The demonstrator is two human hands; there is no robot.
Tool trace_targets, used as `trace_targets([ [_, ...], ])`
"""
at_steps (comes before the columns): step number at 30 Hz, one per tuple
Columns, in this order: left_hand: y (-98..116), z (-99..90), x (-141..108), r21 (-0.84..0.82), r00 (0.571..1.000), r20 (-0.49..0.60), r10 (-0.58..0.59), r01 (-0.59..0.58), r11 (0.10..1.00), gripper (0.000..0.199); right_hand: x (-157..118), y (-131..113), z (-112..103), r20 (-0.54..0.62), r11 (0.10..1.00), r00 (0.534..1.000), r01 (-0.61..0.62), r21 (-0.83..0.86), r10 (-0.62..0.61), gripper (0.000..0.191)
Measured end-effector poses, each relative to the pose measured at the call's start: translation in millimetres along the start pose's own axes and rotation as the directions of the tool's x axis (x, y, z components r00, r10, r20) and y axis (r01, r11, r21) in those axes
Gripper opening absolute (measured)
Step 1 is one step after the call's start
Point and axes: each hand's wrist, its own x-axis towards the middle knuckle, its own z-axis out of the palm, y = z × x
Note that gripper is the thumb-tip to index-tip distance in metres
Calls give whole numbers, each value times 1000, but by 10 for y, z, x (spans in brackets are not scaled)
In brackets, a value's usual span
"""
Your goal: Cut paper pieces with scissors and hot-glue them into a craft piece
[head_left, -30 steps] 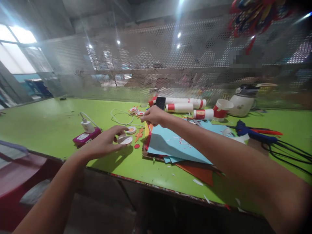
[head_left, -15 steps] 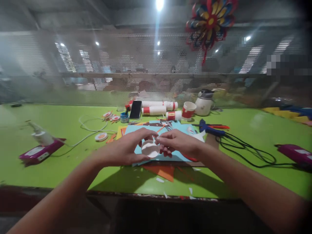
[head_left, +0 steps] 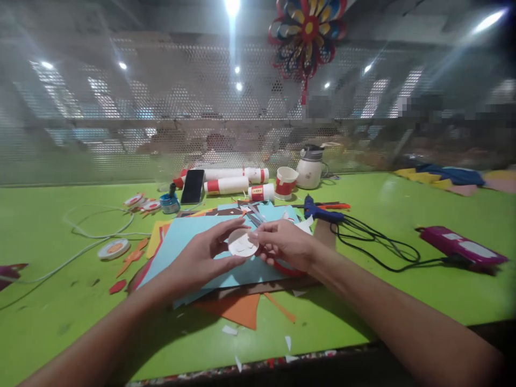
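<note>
My left hand [head_left: 213, 250] is curled round the left side of a small white paper disc [head_left: 242, 247], thumb below and fingers above. Pale paper bits seem to lie on its face. Close by, my right hand [head_left: 284, 242] pinches the disc's right edge between thumb and fingertips, its other fingers curled under. Both hands are over light blue paper sheets [head_left: 181, 234] stacked on other coloured sheets. Scissors [head_left: 255, 216] lie on the pile behind the hands, and a red loop [head_left: 288, 270] shows partly under my right hand.
A blue glue gun [head_left: 322, 210] with a black cable lies to the right, near a purple power strip [head_left: 463, 247]. Behind are a phone [head_left: 193, 186], a blue bottle [head_left: 170, 202], white-and-red tubes [head_left: 228, 185], a cup [head_left: 286, 184] and a white jug [head_left: 309, 172]. Tape [head_left: 114, 249] lies left.
The view has shifted right and tilted, so table things appear further left. Both hands still hold the disc, whose face now shows more, and my right fingertips lie over its edge.
</note>
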Motion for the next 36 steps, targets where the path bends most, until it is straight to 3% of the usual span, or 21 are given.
trace_targets([
  [5, -30, 41, -51, -7, 987, -103, -121, 120, 993, 62, 44, 64, 21, 4, 997, 1000, -18, 69, 17, 30],
  [15, -25, -30, -75, -66, 965, -89, -248, 243, 968, 57, 23, 70, 69, 7, 997, 1000, -11, 77, 11, 39],
  [20, -29, 25, -80, -129, 975, -142, -174, 156, 979, 48, 23, 78, 140, -28, 999, 1000, 6, -38, -7, 46],
  [24, -21, 11, -80, -105, 977, -142, -160, 146, 984, 48, -36, -57, 78, -197, 963, 974, 55, -263, -110, 49],
  [27, 14, -14, -78, -95, 972, -138, -190, 178, 979, 49, -51, -298, -265, -348, 850, 897, 53, -524, -271, 39],
  [31, 48, -36, -75, -115, 958, -183, -220, 201, 973, 45, 4, -544, -959, -524, 582, 779, -262, -770, -343, 27],
  [34, 23, -76, -66, -106, 961, -201, -189, 170, 980, 47, 10, -532, -1365, -583, 324, 759, -495, -806, -290, 29],
  [36, 1, -103, -57, -89, 960, -232, -160, 143, 986, 48, 6, -462, -1528, -607, 171, 757, -583, -795, -243, 29],
])
